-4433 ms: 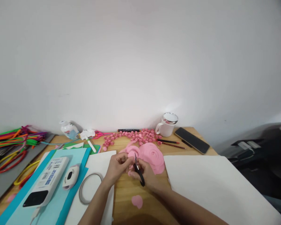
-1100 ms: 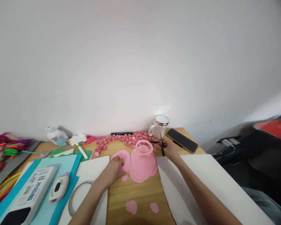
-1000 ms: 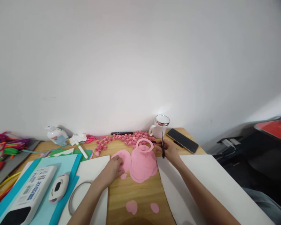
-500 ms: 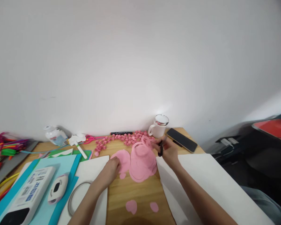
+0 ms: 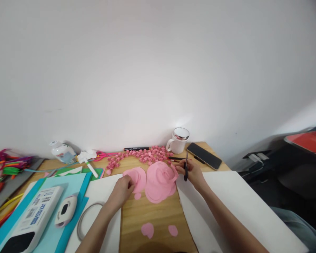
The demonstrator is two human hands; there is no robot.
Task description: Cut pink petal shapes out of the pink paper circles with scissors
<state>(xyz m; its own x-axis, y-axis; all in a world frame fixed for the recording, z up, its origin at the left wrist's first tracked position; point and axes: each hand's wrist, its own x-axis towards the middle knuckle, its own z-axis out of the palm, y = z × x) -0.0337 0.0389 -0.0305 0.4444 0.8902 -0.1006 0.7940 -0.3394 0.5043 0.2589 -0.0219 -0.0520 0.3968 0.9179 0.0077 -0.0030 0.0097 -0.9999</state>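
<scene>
My left hand is closed at the edge of a small pile of pink paper circles, pinching the rim of the top one, which looks slightly lifted. In my right hand is a pair of black scissors, blades pointing up. Its fingertips touch a curled pink paper strip on the right side of a larger heap of pink paper. Small pink paper pieces lie nearer to me on the wooden table.
Many small rolled pink paper rosettes are scattered behind the heap. At the back are a white mug, a phone and a black marker. White sheets flank the middle. Blue folders with a white device lie left.
Both hands have parted from the cutting position over the pink paper. My right hand has laid a paper ring on the heap and shifted slightly right. My left hand has moved to the left pile.
</scene>
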